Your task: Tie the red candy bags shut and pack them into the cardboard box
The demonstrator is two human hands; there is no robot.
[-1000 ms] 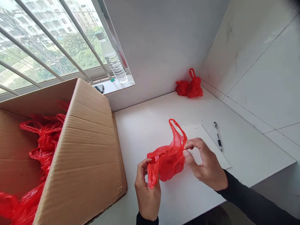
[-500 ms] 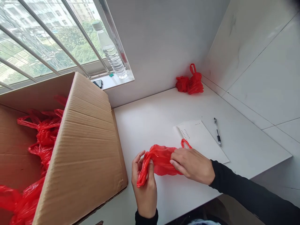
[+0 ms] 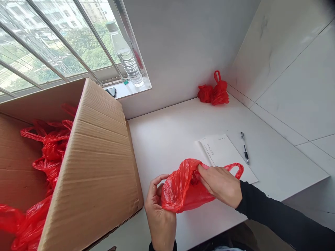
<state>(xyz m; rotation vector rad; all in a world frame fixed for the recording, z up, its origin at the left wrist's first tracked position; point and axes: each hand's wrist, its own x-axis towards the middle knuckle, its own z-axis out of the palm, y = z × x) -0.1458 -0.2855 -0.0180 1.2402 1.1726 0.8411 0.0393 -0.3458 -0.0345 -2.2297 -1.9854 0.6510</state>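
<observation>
A red plastic bag (image 3: pixel 180 184) is held over the front of the white table, its mouth spread wide towards me. My left hand (image 3: pixel 159 209) cups the bag's left side, with some fingers hidden behind the film. The fingers of my right hand (image 3: pixel 220 183) are at the opening, gripping the right part; the fingertips are partly inside and hidden. One handle loop of the bag sticks out beyond my right wrist. Something dark red shows inside the mouth, but I cannot make out what. Under my right hand lies a notebook (image 3: pixel 222 146) with handwriting.
On the left stands an open cardboard box (image 3: pixel 102 157) with several red plastic bags (image 3: pixel 52 146) inside. A pen (image 3: pixel 245 148) lies beside the notebook. Knotted red bags (image 3: pixel 219 93) sit in the far corner. The windowsill holds a water bottle (image 3: pixel 128 62) and a phone (image 3: pixel 111 92).
The bag was bunched and narrow between my hands; now its mouth is spread open. My right hand has shifted slightly right, and a handle loop shows beside it.
</observation>
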